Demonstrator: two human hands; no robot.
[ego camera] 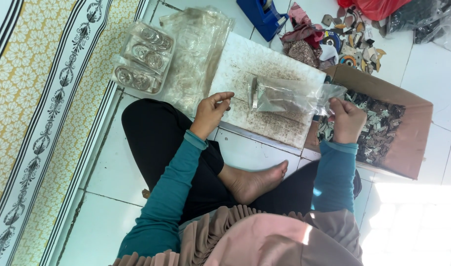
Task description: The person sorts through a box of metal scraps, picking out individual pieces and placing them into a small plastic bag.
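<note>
Person sits cross-legged on the tiled floor (112, 167), working over a white board (265, 64) dusted with brown residue. Left hand (211, 109) hovers at the board's near edge, fingers curled with thumb and forefinger pinched together; whether anything small sits in the pinch cannot be told. Right hand (346, 119) is closed on the mouth end of a clear plastic bag (289, 96), which lies across the board and holds brownish contents. A small metal piece (254, 92) rests on the board, touching the bag's far end. A cardboard box (383, 128) of small dark and pale pieces sits just beside the right hand. Stacked clear packets (144, 61) with round items lie at the board's other side; a blue tape dispenser (262, 17) is beyond. Judgement: the step in hand is bag handling, filling or closing. Next move calls for both hands meeting at the bag mouth, keeping it level so contents stay in.
</note>
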